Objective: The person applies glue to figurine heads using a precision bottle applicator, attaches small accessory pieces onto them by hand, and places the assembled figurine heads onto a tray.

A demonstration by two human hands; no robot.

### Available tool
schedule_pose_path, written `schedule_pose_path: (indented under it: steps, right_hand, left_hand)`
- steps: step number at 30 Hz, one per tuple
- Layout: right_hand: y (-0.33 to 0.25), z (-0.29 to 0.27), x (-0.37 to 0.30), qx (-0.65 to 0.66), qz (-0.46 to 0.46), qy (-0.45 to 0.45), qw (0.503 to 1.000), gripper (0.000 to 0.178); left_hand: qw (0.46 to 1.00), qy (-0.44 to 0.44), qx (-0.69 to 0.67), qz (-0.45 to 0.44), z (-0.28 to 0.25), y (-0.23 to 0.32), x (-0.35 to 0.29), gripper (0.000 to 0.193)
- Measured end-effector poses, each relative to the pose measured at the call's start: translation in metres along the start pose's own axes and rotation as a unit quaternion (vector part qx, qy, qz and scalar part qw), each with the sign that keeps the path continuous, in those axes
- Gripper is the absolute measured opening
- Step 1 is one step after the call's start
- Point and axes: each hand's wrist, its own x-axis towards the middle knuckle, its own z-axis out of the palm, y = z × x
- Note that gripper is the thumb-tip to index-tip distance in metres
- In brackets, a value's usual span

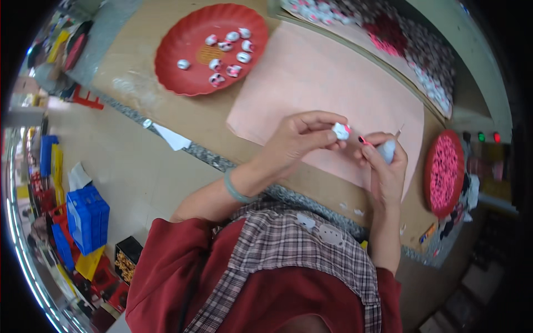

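Observation:
Over a pale pink sheet (313, 77), my left hand (297, 136) pinches a small white figure head (341, 132) with pink on its upper edge, between thumb and forefinger. Close to its right, my right hand (388, 172) grips a tiny pink and black piece (363, 141) with the fingertips. The same hand also keeps hold of a small pale squeeze bottle (387, 150) with a thin needle tip that points up and away. A short gap separates the piece from the head. Part of the bottle is hidden by my fingers.
A red scalloped plate (177, 47) with several similar heads stands far left. At the right, a red dish (430, 172) is full of pink and black pieces. A tray (355, 36) of sorted small parts lies at the back. A speckled edge (214, 158) borders the table.

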Motion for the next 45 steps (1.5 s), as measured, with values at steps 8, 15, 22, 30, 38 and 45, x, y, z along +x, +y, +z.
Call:
schedule_pose_path:
  steps: [8,15,22,30,38,45]
  right_hand:
    - [0.008,-0.008,-0.022,0.076,-0.026,0.01,0.997,0.009]
    - [0.008,-0.008,-0.027,-0.001,-0.028,0.007,1.0,0.009]
    - [0.009,-0.007,-0.026,-0.046,-0.011,0.025,0.999,0.009]
    - [0.007,-0.006,-0.027,-0.107,-0.013,0.051,0.993,0.01]
    - [0.017,-0.003,-0.031,-0.184,-0.108,0.071,0.974,0.012]
    - [0.018,-0.004,-0.032,-0.218,-0.164,0.073,0.959,0.012]
  left_hand:
    - [0.996,-0.019,0.091,-0.003,0.015,-0.019,0.002,0.03]
    - [0.989,-0.01,0.145,-0.011,0.021,-0.017,-0.001,0.03]
    - [0.988,-0.016,0.156,0.001,0.021,-0.017,-0.002,0.032]
    - [0.981,-0.046,0.185,0.031,0.021,-0.019,-0.003,0.032]
    - [0.962,-0.036,0.261,0.069,0.025,-0.025,-0.006,0.03]
    - [0.962,-0.047,0.257,0.083,0.027,-0.025,-0.006,0.029]
